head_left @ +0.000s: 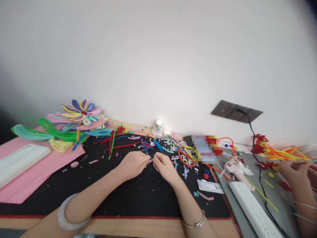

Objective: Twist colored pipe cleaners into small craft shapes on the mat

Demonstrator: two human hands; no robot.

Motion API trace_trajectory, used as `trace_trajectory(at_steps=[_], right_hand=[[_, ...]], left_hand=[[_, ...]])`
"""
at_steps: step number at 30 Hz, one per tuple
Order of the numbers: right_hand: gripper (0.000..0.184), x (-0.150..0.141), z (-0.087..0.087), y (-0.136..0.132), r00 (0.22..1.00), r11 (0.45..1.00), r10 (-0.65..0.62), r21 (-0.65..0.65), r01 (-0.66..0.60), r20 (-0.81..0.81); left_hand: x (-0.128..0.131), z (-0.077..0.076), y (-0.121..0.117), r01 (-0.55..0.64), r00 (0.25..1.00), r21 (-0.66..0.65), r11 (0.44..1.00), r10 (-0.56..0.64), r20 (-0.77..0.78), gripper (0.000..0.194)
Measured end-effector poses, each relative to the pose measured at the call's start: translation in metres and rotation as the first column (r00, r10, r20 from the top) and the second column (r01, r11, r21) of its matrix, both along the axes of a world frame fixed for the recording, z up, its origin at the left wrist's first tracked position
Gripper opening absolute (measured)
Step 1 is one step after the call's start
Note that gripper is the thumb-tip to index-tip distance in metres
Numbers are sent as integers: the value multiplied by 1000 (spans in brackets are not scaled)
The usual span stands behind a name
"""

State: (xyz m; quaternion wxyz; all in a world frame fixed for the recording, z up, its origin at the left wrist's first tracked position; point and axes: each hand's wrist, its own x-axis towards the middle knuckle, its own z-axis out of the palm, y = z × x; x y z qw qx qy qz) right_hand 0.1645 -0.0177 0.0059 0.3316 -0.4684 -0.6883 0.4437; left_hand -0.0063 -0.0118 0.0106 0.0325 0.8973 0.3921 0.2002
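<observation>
My left hand [133, 163] and my right hand [165, 167] meet over the black mat [138, 195], fingertips pinched together on a small blue pipe cleaner piece [150, 159]. Just beyond the fingers lies a scatter of cut pipe cleaner bits [170, 145] in red, blue, green and pink. A pale bangle sits on my left wrist and a thin silver bracelet on my right wrist.
Finished pipe cleaner flowers [79, 115] and green loops [49, 130] lie far left on pink paper [29, 175]. A pink glue gun [234, 165], a white power strip [252, 208] and a small white tape roll [158, 127] are nearby. Another person's hands [299, 172] work at the right.
</observation>
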Motion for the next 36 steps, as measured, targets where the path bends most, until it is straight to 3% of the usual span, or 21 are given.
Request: trace_trajectory(at_steps=[3, 7, 11, 14, 18, 20, 24, 26, 28, 29, 31, 33, 34, 36], right_hand=[[30, -3, 0, -2, 995, 993, -69, 102, 61, 72], [26, -7, 0, -3, 983, 971, -135, 212, 108, 121], [24, -6, 4, -3, 987, 967, -99, 247, 64, 129], [23, -3, 9, -4, 991, 966, -60, 257, 28, 120], [22, 0, 14, -5, 997, 971, 8, 236, -28, 82], [23, 1, 15, -6, 999, 976, 41, 215, -47, 31], [27, -1, 16, -9, 992, 982, 83, 177, -65, -96], [27, -2, 17, -10, 987, 984, 85, 170, -61, -140], [27, -3, 17, -11, 988, 985, 63, 168, -39, -143], [26, -3, 17, -10, 990, 986, 45, 165, -23, -132], [25, -2, 16, -9, 994, 990, 1, 143, 15, -105], [25, -2, 13, -6, 996, 994, -38, 95, 45, -80], [25, -2, 11, -5, 997, 996, -50, 67, 55, -66], [27, -1, 7, -2, 997, 998, -66, 17, 67, -34]], left_hand=[[2, -1, -1, 2, 998, 73, 997, 3, -70, 25], [4, -2, -2, -4, 996, 58, 998, 9, -86, 24], [2, 1, -1, 31, 999, -78, 996, -30, 21, 28], [1, 5, 2, 121, 979, -263, 957, -72, 189, 33], [-1, 11, 4, 316, 889, -508, 801, -64, 453, 37], [-1, 10, 5, 424, 828, -604, 675, -20, 560, 36], [-1, 3, 5, 608, 702, -707, 361, 172, 691, 32], [0, 0, 5, 647, 663, -704, 295, 239, 709, 31], [0, 1, 5, 626, 671, -699, 345, 218, 708, 31], [0, 2, 5, 591, 695, -692, 415, 175, 698, 32], [0, 6, 5, 475, 775, -636, 608, 53, 630, 35], [-1, 9, 4, 326, 871, -502, 801, -48, 489, 37], [-1, 9, 4, 255, 913, -412, 875, -78, 399, 36], [-2, 7, 4, 150, 970, -222, 964, -100, 223, 32]])
